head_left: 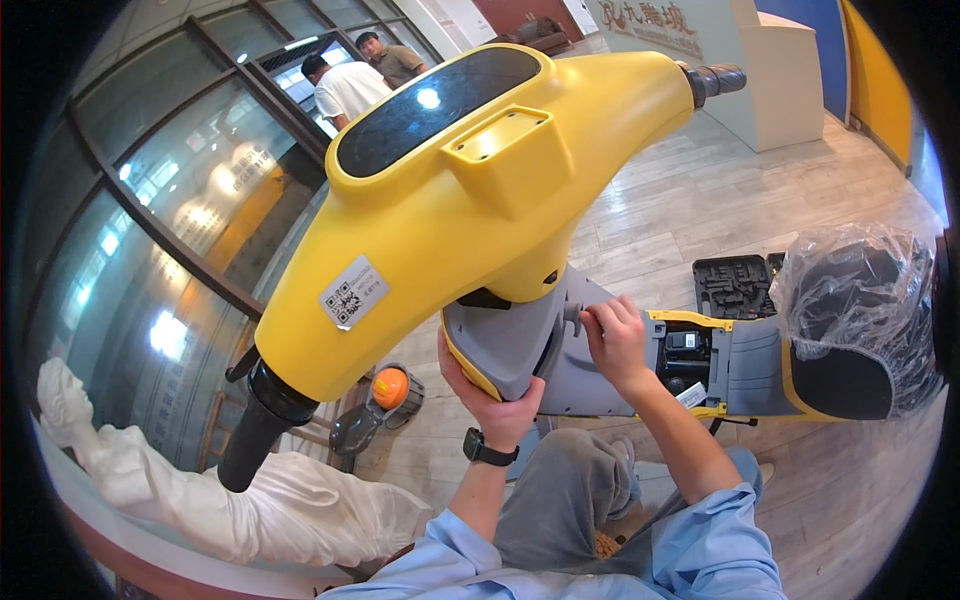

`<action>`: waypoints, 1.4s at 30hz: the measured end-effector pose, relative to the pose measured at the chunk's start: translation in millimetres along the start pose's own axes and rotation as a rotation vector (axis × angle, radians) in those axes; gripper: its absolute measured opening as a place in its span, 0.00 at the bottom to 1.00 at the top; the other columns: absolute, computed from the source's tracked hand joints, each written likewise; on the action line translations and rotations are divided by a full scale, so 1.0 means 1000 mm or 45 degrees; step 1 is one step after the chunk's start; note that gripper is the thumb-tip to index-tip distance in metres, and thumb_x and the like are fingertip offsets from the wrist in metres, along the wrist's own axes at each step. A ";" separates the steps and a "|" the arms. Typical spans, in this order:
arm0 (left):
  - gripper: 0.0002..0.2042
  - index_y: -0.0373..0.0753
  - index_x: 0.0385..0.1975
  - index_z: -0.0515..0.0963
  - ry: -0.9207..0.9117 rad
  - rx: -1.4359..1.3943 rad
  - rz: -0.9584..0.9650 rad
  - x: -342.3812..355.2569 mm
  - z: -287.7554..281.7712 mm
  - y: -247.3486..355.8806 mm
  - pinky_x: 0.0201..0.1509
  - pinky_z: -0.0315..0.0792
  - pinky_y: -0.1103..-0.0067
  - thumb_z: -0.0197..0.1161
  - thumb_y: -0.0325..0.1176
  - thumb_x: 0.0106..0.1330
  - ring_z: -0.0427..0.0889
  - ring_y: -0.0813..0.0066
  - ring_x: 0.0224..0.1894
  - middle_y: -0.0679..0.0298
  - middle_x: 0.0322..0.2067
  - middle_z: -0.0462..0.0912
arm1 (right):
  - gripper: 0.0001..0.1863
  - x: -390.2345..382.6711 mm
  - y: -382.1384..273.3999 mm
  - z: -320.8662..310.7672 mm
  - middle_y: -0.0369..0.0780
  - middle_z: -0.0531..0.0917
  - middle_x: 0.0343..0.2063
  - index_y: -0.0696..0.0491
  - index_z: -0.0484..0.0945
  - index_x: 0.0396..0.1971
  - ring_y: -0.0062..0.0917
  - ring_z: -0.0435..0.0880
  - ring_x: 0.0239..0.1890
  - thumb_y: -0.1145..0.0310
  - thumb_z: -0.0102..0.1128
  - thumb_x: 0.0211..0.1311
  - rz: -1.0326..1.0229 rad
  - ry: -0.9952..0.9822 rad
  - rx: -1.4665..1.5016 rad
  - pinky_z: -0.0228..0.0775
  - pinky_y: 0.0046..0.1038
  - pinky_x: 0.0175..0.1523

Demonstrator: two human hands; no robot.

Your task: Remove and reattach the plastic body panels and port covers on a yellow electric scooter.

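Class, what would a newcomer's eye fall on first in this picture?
The big yellow handlebar cover comes first, slanting across the upper middle. Just below it, the left hand cups the lower end of a grey panel, with the right hand raised to its right. A white statue fills the lower left, and clear plastic drapes the seat at far right.

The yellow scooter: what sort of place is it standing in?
Probably a lobby or reception area, rather than a workshop. A white, reception-style counter stands at the back, a large framed glass wall runs along the left, and a white statue decorates the near left.
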State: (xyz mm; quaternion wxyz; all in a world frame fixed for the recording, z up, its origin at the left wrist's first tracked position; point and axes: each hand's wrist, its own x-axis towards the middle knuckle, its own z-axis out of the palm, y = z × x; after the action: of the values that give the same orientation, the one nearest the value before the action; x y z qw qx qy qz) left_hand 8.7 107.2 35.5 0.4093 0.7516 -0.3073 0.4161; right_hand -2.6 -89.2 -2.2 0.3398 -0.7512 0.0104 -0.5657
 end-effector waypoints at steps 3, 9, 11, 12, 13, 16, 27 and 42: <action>0.55 0.35 0.71 0.47 0.003 0.000 -0.002 0.001 -0.001 0.000 0.73 0.51 0.61 0.70 0.25 0.36 0.56 0.51 0.70 0.50 0.69 0.53 | 0.05 -0.002 -0.001 0.003 0.41 0.78 0.25 0.56 0.76 0.27 0.39 0.74 0.31 0.74 0.62 0.60 0.031 -0.045 -0.035 0.67 0.37 0.37; 0.55 0.36 0.70 0.48 -0.001 0.035 0.002 0.001 0.000 0.002 0.72 0.52 0.60 0.71 0.25 0.35 0.55 0.49 0.71 0.50 0.70 0.52 | 0.06 -0.010 -0.008 0.013 0.46 0.77 0.31 0.58 0.71 0.37 0.45 0.72 0.34 0.78 0.56 0.62 0.120 -0.037 0.000 0.65 0.41 0.41; 0.54 0.36 0.70 0.48 0.010 0.020 0.009 0.000 0.000 0.000 0.72 0.52 0.60 0.71 0.25 0.35 0.55 0.49 0.71 0.49 0.70 0.52 | 0.08 -0.010 -0.007 0.015 0.47 0.76 0.32 0.59 0.69 0.39 0.46 0.71 0.34 0.79 0.55 0.61 0.128 -0.028 0.019 0.65 0.42 0.41; 0.54 0.36 0.70 0.48 0.019 0.004 0.016 0.000 0.001 -0.001 0.72 0.52 0.59 0.71 0.25 0.35 0.55 0.48 0.71 0.49 0.70 0.52 | 0.08 -0.010 -0.006 0.016 0.48 0.75 0.32 0.59 0.69 0.39 0.46 0.71 0.34 0.80 0.55 0.61 0.115 -0.043 0.018 0.64 0.42 0.41; 0.54 0.36 0.70 0.48 0.019 0.005 0.015 -0.001 0.000 -0.001 0.72 0.52 0.59 0.71 0.25 0.35 0.55 0.48 0.71 0.49 0.70 0.52 | 0.08 -0.010 -0.005 0.016 0.48 0.74 0.33 0.59 0.68 0.39 0.46 0.70 0.34 0.81 0.54 0.61 0.102 -0.057 0.016 0.63 0.42 0.41; 0.54 0.37 0.69 0.49 0.027 0.019 0.022 -0.001 0.001 -0.001 0.72 0.51 0.58 0.71 0.25 0.35 0.55 0.47 0.71 0.49 0.70 0.52 | 0.07 -0.011 -0.003 0.015 0.47 0.74 0.31 0.59 0.68 0.37 0.46 0.70 0.33 0.82 0.54 0.60 0.081 -0.079 0.044 0.62 0.42 0.40; 0.55 0.36 0.70 0.48 0.001 0.055 0.022 -0.001 -0.002 0.004 0.72 0.51 0.57 0.71 0.25 0.35 0.55 0.46 0.71 0.47 0.70 0.52 | 0.04 -0.012 -0.003 0.015 0.49 0.74 0.27 0.59 0.68 0.34 0.47 0.72 0.33 0.81 0.54 0.62 0.162 -0.067 0.196 0.66 0.40 0.40; 0.56 0.28 0.71 0.43 0.044 0.241 0.166 0.005 0.001 0.004 0.71 0.55 0.63 0.72 0.28 0.39 0.58 0.52 0.69 0.46 0.69 0.51 | 0.06 -0.003 0.000 0.015 0.51 0.75 0.28 0.59 0.66 0.35 0.53 0.74 0.34 0.73 0.53 0.67 0.429 -0.182 0.247 0.67 0.44 0.39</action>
State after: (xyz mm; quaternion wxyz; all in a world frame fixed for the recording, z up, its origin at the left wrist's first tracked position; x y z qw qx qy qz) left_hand 7.8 103.9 41.0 0.3136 0.7580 -0.3078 0.4820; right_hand 9.4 -80.5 -7.2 0.5004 -0.7408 0.0573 -0.4445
